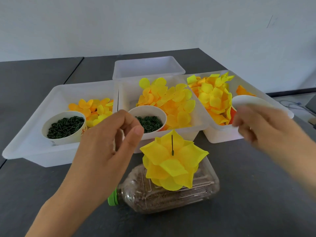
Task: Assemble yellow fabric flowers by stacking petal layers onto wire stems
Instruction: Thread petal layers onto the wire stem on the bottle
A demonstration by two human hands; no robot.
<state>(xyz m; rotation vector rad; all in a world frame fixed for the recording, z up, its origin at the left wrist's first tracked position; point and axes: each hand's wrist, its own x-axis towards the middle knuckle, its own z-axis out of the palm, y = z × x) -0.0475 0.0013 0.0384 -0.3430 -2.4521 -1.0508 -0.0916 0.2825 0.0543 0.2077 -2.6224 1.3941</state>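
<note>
Looking down from the head view: dark counter (239, 211) set against a pale wall, four translucent white bins grouped on it.

Lying on its side near the front, a clear plastic bottle (171, 197) filled with brown grain, green cap (112, 199) pointing left. Rising out of the bottle, a thin dark wire stem (172, 144), with a half-built yellow flower (172, 166) of stacked pointed petal layers threaded on it and the stem tip standing clear above the petals.

Left hand (109, 151) raised just left of the flower, thumb and forefinger curled together in a pinch; whether anything sits between them cannot be told. Right hand (261, 124) blurred, over the front rim of the right bin (222, 134), fingers bent downward; grip or no grip impossible to tell.

Left bin (34, 137) holding small rounded yellow-orange petals (95, 108) and a paper cup (63, 129) of dark green pieces. Middle bin (171, 132) holding larger round yellow petals (171, 101) and a second paper cup (147, 120) of dark green rings. Right bin heaped with pointed yellow and orange petals (212, 94). Behind the middle bin, a rear bin (147, 67) touching it.
</note>
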